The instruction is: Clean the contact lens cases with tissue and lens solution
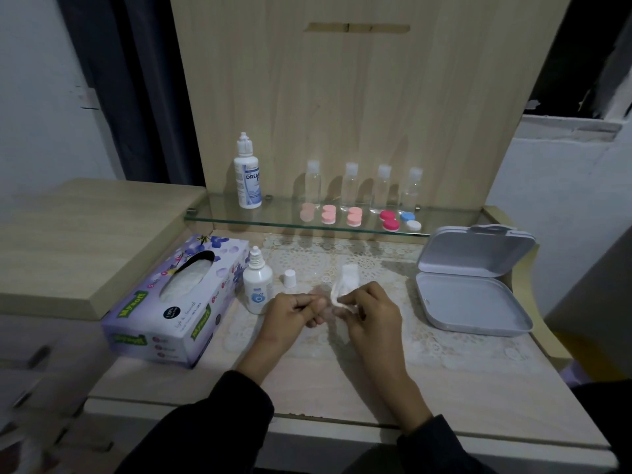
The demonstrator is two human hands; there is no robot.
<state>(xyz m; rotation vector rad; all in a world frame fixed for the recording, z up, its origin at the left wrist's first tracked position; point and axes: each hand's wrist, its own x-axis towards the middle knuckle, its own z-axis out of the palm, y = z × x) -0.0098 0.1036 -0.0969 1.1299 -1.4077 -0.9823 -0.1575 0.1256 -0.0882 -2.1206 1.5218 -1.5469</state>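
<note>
Step in hand, as judged: wiping one case part with tissue; left hand (294,311) has fingers curled, pinching a small clear piece (323,304) held between the hands; it is blurred, likely a lens case part, cannot tell for sure; right hand (371,311) pinches a twisted tissue (344,283) between thumb and fingers, one end at the clear piece, free end sticking up toward the shelf; both hands sit low over the lace mat (444,340), mid-table.

Small solution bottle (257,285) stands uncapped just beside the left hand; its cap (289,278) is upright on the mat next to it; tissue box (178,295) lies left of that. Other lens cases are on the glass shelf (280,208): three pink cases (328,214), a red case (390,220), a blue-and-white case (410,221); behind them are four clear bottles (350,181) and a large solution bottle (248,176). Open grey tin (472,302) sits at right, well apart from the hands.

Next move likely calls for finishing the wipe, setting the piece down, then reaching up for another case; that reach must clear the shelf's front edge and avoid sweeping the clear bottles.

Room: free mat between the hands and the shelf, and toward the person; tight on the left, where the open bottle could tip; table's front edge runs near the sleeves (222,422); right side is bounded by the tin.
</note>
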